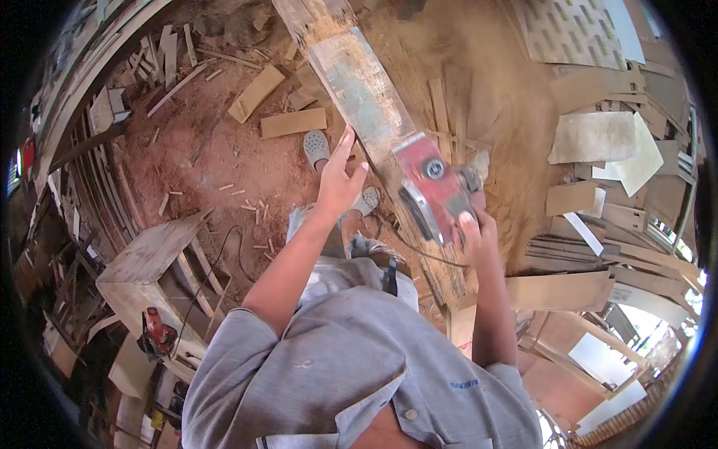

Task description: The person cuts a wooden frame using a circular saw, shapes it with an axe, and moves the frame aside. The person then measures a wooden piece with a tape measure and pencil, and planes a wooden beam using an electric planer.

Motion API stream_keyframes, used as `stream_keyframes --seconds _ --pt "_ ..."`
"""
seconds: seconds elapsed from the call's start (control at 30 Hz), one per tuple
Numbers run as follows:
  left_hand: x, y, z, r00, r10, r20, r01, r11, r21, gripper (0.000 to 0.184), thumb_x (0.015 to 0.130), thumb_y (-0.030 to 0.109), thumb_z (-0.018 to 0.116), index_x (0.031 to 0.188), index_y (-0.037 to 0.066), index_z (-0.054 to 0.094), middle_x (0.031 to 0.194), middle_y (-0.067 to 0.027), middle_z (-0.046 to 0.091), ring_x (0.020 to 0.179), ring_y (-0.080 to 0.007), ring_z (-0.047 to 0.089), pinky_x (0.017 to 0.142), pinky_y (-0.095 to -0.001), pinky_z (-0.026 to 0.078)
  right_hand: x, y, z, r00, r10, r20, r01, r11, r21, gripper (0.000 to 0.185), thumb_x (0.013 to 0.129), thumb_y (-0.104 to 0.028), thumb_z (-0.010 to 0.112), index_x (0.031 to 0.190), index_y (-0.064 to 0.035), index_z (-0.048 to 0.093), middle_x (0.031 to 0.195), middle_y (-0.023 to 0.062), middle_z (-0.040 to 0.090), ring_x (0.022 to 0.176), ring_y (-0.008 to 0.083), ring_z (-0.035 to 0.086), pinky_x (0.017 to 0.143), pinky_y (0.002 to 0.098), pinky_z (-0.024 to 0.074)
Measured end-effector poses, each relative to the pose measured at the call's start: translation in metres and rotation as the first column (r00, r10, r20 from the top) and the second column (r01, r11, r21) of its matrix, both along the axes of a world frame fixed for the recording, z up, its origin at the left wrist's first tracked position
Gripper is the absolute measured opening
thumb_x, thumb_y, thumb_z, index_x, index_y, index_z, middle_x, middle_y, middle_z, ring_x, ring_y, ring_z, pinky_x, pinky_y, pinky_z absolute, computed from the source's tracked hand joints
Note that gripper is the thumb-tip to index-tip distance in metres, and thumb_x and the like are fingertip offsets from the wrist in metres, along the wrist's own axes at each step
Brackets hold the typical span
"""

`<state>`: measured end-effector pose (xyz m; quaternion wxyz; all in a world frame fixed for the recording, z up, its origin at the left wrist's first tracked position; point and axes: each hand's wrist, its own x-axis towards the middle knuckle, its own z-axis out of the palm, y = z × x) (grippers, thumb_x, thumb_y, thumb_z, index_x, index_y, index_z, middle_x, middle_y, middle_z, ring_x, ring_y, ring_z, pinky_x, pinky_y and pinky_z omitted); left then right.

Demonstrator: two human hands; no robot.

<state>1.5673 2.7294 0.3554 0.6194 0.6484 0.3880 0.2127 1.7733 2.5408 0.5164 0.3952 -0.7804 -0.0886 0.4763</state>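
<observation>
A red electric hand planer (432, 179) with a round dark knob is in my right hand (479, 228), whose fingers wrap round its rear handle. Its front end lies over the near part of a worn board (363, 86) with patchy grey-green paint; I cannot tell whether its sole touches the wood. My left hand (342, 176) has its fingers stretched out, the tips at the board's left edge. Beneath the board runs a long rough timber beam (441, 277). A dark cord (426, 254) loops below the planer.
Offcuts (293, 123) and wood scraps litter the reddish dirt floor around my shoes. Sawdust (508, 135) covers the right side. At left stands a wooden box frame (153, 254) with another red power tool (158, 329) on it. Stacked panels (594, 138) line the right.
</observation>
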Motion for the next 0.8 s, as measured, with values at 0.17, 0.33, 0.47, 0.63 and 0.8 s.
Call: stream_keyframes --seconds 0.17,0.33,0.47,0.63,0.8 --pt "-0.001 -0.001 0.003 0.999 -0.02 -0.035 0.02 1.0 0.019 0.085 0.09 0.0 0.071 0.164 -0.006 0.027 0.172 -0.0226 0.03 0.16 -0.0312 0.029 0.128 -0.0381 0.028 0.005 0.005 -0.001 0.998 0.048 -0.03 -0.049 0.998 -0.025 0.036 0.102 -0.036 0.064 0.093 -0.0007 0.068 0.065 -0.0045 0.054 0.056 0.0048 0.049 0.05 0.0242 0.037" --pt "0.008 0.001 0.011 0.999 -0.023 -0.029 0.022 0.999 -0.023 0.096 0.087 0.006 0.078 0.165 -0.006 0.022 0.172 -0.0263 0.026 0.161 -0.0343 0.026 0.128 -0.0389 0.029 0.01 0.085 -0.01 0.995 0.101 -0.012 -0.101 0.995 0.026 0.042 0.102 -0.042 0.064 0.094 -0.0007 0.068 0.064 -0.0032 0.055 0.054 0.006 0.05 0.05 0.0253 0.0382" --pt "0.009 0.0 0.015 0.997 -0.07 -0.046 0.074 0.993 0.094 0.103 0.088 0.008 0.082 0.165 -0.008 0.017 0.173 -0.0265 0.02 0.162 -0.0339 0.022 0.129 -0.0397 0.027 0.018 0.161 -0.024 0.973 0.19 0.128 -0.201 0.977 0.076 0.048 0.102 -0.049 0.062 0.09 -0.0016 0.066 0.061 0.0004 0.056 0.049 0.0092 0.052 0.046 0.0272 0.0397" --pt "0.005 0.002 0.01 0.982 -0.141 -0.123 0.151 0.985 0.078 0.107 0.091 0.019 0.081 0.166 -0.008 0.01 0.174 -0.0287 0.013 0.163 -0.0361 0.015 0.131 -0.0414 0.021 0.021 0.27 -0.047 0.946 0.209 0.246 -0.255 0.952 0.172 0.053 0.1 -0.053 0.063 0.083 -0.0035 0.066 0.059 0.0007 0.056 0.044 0.0109 0.051 0.043 0.0303 0.0395" --pt "0.001 0.004 0.01 0.961 -0.212 -0.177 0.212 0.977 -0.019 0.111 0.093 0.026 0.078 0.166 -0.008 0.001 0.175 -0.029 0.005 0.164 -0.0379 0.011 0.132 -0.0418 0.016 0.022 0.364 -0.053 0.874 0.268 0.405 -0.35 0.926 0.142 0.061 0.097 -0.06 0.06 0.083 -0.0015 0.069 0.059 0.0071 0.059 0.051 0.0177 0.058 0.053 0.036 0.0462"
